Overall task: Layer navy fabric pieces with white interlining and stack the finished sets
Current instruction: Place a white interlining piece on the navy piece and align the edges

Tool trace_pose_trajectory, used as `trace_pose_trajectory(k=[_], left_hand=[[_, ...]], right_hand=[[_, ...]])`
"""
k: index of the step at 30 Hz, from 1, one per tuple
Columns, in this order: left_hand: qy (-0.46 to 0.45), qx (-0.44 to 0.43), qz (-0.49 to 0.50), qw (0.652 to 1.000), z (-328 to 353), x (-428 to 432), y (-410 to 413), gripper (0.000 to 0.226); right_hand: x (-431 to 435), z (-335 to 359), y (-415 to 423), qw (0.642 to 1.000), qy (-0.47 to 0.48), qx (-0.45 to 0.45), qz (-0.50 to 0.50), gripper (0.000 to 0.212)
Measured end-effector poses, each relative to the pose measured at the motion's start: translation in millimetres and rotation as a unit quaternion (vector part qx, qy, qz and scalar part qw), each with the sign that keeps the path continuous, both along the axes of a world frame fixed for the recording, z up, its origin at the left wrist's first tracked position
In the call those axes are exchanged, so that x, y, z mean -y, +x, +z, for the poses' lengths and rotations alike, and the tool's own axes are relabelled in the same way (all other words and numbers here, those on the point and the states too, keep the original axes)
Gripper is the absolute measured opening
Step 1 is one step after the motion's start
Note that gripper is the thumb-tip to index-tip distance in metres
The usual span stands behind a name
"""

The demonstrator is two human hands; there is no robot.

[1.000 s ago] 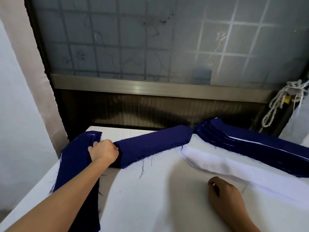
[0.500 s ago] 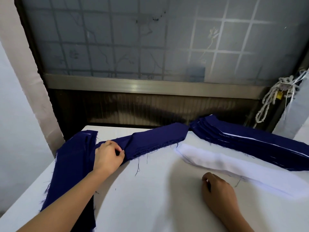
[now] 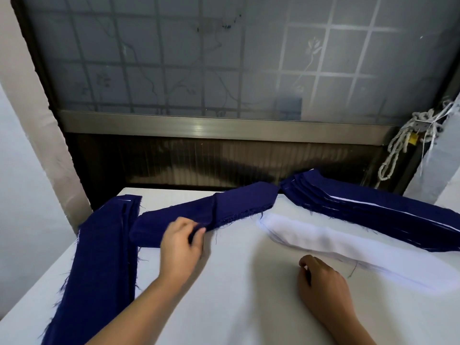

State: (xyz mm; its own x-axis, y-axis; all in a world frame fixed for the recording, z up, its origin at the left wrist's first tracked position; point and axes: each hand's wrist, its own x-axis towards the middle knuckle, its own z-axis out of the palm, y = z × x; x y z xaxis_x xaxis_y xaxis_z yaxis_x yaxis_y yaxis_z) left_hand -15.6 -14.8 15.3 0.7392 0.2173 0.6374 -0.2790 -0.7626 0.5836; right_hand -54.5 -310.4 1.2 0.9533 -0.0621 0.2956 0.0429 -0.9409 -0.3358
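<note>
L hand (image 3: 183, 245) pinches the top navy piece (image 3: 174, 217) left of the white interlining (image 3: 323, 241), prob. to peel one ply. R hand (image 3: 323, 285) sits curled just in front of it; I can't tell if it grips anything. Finished sets (image 3: 373, 211) lie behind.

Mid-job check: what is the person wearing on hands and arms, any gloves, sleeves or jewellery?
The left hand and right hand are bare: no gloves or rings visible. The left forearm and right forearm are uncovered to the frame edge; no sleeve, watch or bracelet in view.
</note>
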Motion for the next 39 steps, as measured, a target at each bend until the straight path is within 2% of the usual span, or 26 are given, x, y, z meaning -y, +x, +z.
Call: trace_pose_trajectory(k=[3,6,8,9,12,14,16,18,20,22,25,28,31,34,36,39], left_hand=[[0.106,0.013,-0.151,0.983,-2.8,40.1,-23.7,0.014],[0.231,0.042,-0.278,0.931,-6.7,81.5,-44.4,0.027],[0.292,0.071,-0.323,0.897,-7.8,104.0,-57.9,0.023],[0.320,0.084,-0.330,0.884,-7.4,112.2,-64.7,0.018],[0.365,0.120,-0.313,0.869,-4.8,121.6,-77.6,0.012],[0.344,0.148,-0.295,0.879,0.4,113.6,-79.5,0.014],[0.279,0.175,-0.284,0.901,5.1,94.8,-74.4,0.025],[0.163,0.185,-0.243,0.938,12.7,70.8,-65.5,0.036],[0.029,0.178,-0.173,0.968,21.6,47.1,-54.1,0.027],[-0.088,0.143,-0.066,0.984,26.3,24.0,-38.2,0.018],[-0.196,0.040,0.034,0.979,19.0,-2.7,-20.0,0.020],[-0.198,-0.013,0.070,0.978,-0.9,-15.6,-15.8,0.024],[-0.186,-0.040,0.089,0.978,-17.9,-19.9,-13.5,0.023],[-0.159,-0.086,0.081,0.980,-24.5,-20.9,-8.9,0.019],[-0.122,-0.133,0.069,0.981,-27.2,-19.8,-6.6,0.019],[-0.025,-0.180,0.083,0.980,-27.5,-18.0,-6.5,0.019]], right_hand=[[-0.5,-0.2,-1.8,0.999,0.013,0.038,0.020,0.032],[2.4,-1.9,-2.5,0.993,-0.025,0.089,0.068,0.064],[7.0,-2.2,-1.1,0.987,-0.058,0.110,0.105,0.074],[8.5,-2.7,0.0,0.983,-0.075,0.117,0.120,0.072],[12.1,-4.6,3.1,0.968,-0.102,0.157,0.167,0.034],[13.7,-5.3,4.6,0.964,-0.098,0.166,0.183,0.023],[14.7,-7.4,6.0,0.967,-0.078,0.167,0.178,0.032],[14.3,-8.4,6.8,0.969,-0.063,0.183,0.154,0.030],[13.6,-9.3,7.6,0.964,-0.072,0.229,0.119,0.012],[14.8,-11.5,8.4,0.960,-0.084,0.250,0.092,0.026],[21.6,-10.5,6.4,0.962,-0.090,0.254,0.049,0.032],[41.0,-11.4,3.4,0.963,-0.070,0.260,-0.008,0.028],[67.9,-8.5,-2.6,0.958,-0.063,0.274,-0.062,0.033],[88.3,-0.3,-9.6,0.957,-0.005,0.259,-0.128,0.035],[90.0,5.5,-13.0,0.960,0.046,0.212,-0.177,0.034],[85.9,4.5,-13.4,0.959,0.074,0.164,-0.219,0.026]])
